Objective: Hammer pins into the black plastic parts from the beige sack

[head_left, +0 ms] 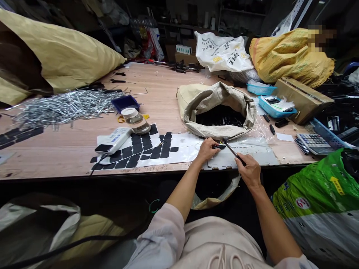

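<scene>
Clock centred on the head of the hammer [232, 150]. At 6, below the bench edge: sagging rim of a pale sack [217, 201]. At 4: green-and-white plastic sack [303, 190], glossy, creased.

Right hand [250, 172], at 5: fingers wrapped round the hammer's dark grip; slim metallic shaft slants up from it. Left hand [207, 150], at 8: thumb and fingers pinching a small black piece [219, 147], just beside the hammer head; too small to tell whether they touch. Both above a flat grey board [263, 157] on the wood-grained bench [67, 153].

At 9: white paper [185, 145], black rounded pads [146, 145] in rows; boxy white device [119, 138]. Squat clear jar [136, 121], white lid, slightly higher. At 3: calculator [315, 141], raised keys.

At 12: coarse tan sack [190, 108], rolled mouth, shiny dark contents [221, 116]. Between 9 and 10: heap of thin silvery rods [67, 106]. At 2: cardboard box [305, 98], worn edges. Farther, 12: crumpled white printed bag [221, 52]; toward 1: yellow woven sack [288, 56], frayed.
</scene>
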A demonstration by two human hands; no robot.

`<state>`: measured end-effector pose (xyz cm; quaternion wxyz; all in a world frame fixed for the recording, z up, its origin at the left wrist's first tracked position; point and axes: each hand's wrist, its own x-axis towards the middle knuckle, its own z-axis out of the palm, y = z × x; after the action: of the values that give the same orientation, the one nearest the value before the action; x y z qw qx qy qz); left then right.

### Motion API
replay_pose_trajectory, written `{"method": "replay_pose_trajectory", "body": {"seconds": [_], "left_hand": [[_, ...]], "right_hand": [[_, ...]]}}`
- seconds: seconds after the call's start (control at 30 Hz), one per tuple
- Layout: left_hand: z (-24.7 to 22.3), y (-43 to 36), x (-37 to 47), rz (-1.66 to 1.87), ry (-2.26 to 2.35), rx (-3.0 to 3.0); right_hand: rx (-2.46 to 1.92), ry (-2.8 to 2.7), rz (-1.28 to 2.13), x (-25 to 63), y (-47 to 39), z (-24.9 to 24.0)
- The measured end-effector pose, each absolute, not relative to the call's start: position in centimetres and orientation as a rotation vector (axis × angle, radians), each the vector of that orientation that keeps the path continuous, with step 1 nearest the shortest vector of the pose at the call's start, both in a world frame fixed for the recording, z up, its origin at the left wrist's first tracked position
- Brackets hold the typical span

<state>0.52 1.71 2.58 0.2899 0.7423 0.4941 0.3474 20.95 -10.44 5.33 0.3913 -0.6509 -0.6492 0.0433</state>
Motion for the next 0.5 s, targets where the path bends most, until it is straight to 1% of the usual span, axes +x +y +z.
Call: {"method": "replay_pose_trajectory", "body": {"seconds": [0.13,0.3,0.5], "left_hand": [[2.7,1.8,0.5,0.948,1.307,1.921],[3.4,2.0,0.5,0.897,1.312,1.859],[3.5,2.1,0.5,0.875,1.299,1.861]], "right_hand": [[-1.676,-1.701,-0.023,20.4,-10.9,5.7],[-1.751,-1.808,-0.066,19.9,-11.3,5.7],[-1.736,-1.712,-0.122,20.2,-11.2,5.7]]}}
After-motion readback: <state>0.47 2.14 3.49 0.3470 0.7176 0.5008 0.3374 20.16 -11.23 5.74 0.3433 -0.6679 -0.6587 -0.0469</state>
